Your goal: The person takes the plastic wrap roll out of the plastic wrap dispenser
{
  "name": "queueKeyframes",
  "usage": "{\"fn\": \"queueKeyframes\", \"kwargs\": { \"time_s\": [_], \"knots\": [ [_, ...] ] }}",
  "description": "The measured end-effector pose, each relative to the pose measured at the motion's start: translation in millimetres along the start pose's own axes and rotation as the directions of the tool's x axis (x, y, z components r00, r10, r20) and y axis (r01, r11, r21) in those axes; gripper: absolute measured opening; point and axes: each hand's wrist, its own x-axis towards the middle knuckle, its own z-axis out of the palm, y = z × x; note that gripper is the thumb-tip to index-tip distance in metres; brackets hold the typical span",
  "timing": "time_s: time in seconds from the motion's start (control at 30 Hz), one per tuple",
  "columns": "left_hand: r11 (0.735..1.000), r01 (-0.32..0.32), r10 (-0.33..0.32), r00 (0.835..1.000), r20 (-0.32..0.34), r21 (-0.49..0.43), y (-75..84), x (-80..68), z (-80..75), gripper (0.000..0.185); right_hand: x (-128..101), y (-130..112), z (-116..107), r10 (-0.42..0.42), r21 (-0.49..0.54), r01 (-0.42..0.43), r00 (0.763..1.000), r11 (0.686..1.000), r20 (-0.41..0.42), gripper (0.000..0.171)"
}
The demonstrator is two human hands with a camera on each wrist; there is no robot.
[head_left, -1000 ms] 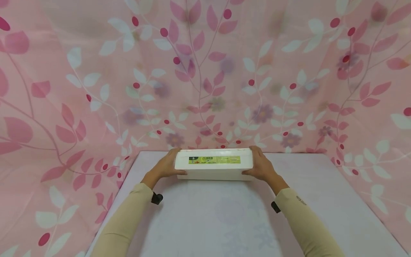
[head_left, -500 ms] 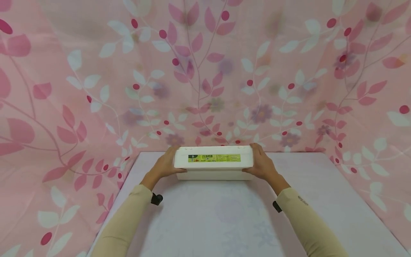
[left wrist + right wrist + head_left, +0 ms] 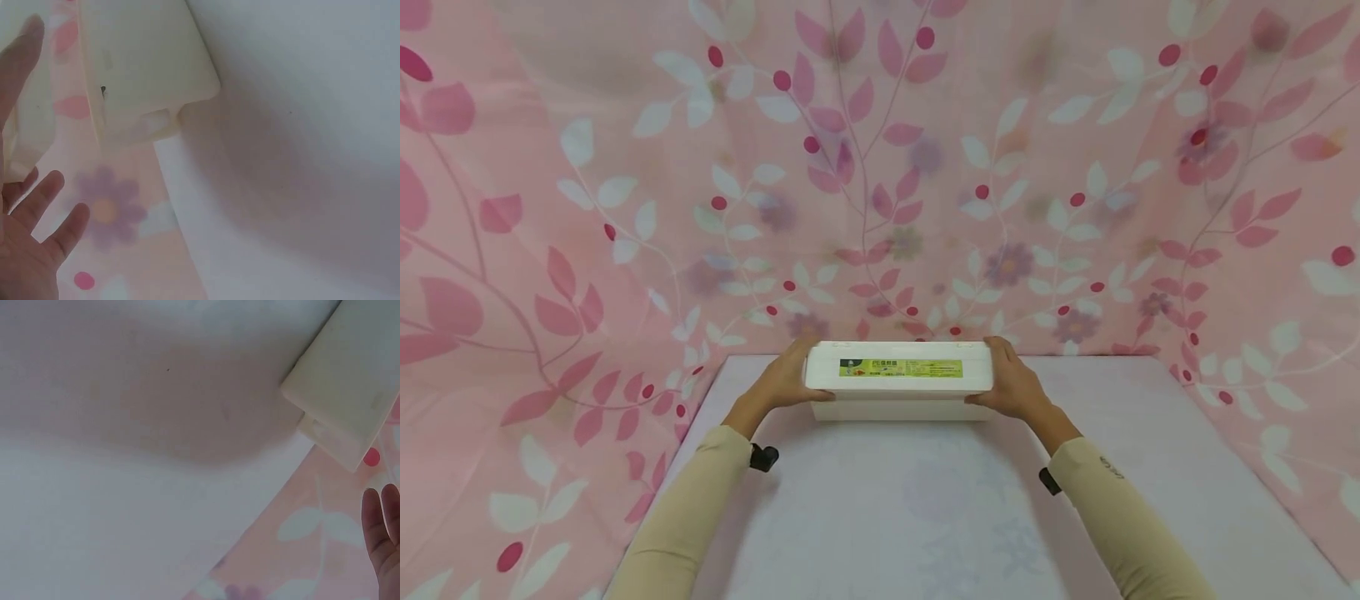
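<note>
The white box sat near the far edge of the tabletop, about midway between its left and right edges, with its long axis running left to right, parallel to that far edge; its green-and-yellow label faced the person. The left hand held the box's left end and the right hand its right end — one grip at each short end, so the box lay squarely between the two, neither hand nearer than the other; in the head view each thumb curled onto the near face while the fingers reached behind the ends, so each grip looked closed on the box. The wrist views showed the fingers fairly straight beside the box's corners — how firmly they pressed could not be told; the box seemed to rest on the tabletop. A pink leaf-patterned cloth hung behind and to both sides; the beige sleeves reached in from the near edge.
</note>
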Motion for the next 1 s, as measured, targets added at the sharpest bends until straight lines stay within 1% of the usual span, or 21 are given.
{"fn": "queueKeyframes", "kwargs": {
  "time_s": [0.2, 0.33, 0.47, 0.57, 0.67, 0.77, 0.87, 0.93, 1.0],
  "knots": [
    [0.998, -0.035, 0.036, 0.999, 0.024, -0.053, 6.6, 0.2, -4.5, 0.118, 0.0, 1.0, -5.1, -0.033, -0.012, 0.033, 0.999, 0.999, 0.031, 0.120],
    [0.994, -0.046, 0.050, 0.998, 0.038, -0.103, 7.8, -3.2, -6.1, 0.113, -2.6, 0.6, -5.3, -0.037, -0.015, 0.038, 0.997, 0.999, 0.063, 0.118],
    [0.991, -0.009, 0.019, 0.997, 0.073, -0.136, 3.3, -11.0, -5.3, 0.114, -5.5, -3.8, -5.9, -0.058, -0.001, 0.059, 0.994, 0.998, 0.091, 0.114],
    [0.994, 0.012, -0.003, 0.997, 0.083, -0.111, -1.3, -16.5, -4.6, 0.119, -6.3, -7.4, -6.0, -0.086, -0.003, 0.087, 0.993, 0.996, 0.085, 0.113],
    [0.997, 0.002, 0.004, 0.997, 0.080, -0.076, -3.5, -17.5, -6.1, 0.120, -6.4, -9.9, -6.5, -0.093, -0.001, 0.093, 0.993, 0.996, 0.077, 0.112],
    [0.999, -0.011, 0.013, 0.997, 0.073, -0.033, -3.2, -18.5, -10.8, 0.118, -7.2, -12.9, -7.0, -0.075, 0.008, 0.075, 0.992, 0.997, 0.102, 0.113],
    [1.000, -0.015, 0.014, 0.998, 0.065, 0.012, -2.8, -22.8, -16.5, 0.116, -9.2, -16.4, -8.0, -0.067, 0.014, 0.066, 0.988, 0.998, 0.137, 0.113],
    [0.999, -0.017, 0.016, 0.998, 0.058, 0.029, -2.3, -26.1, -19.5, 0.115, -10.1, -18.8, -9.4, -0.072, 0.009, 0.072, 0.986, 0.997, 0.151, 0.113],
    [0.999, -0.020, 0.017, 0.998, 0.053, 0.049, -1.6, -28.1, -21.0, 0.114, -9.9, -19.5, -10.8, -0.092, -0.003, 0.093, 0.985, 0.996, 0.146, 0.113]
  ]
}}
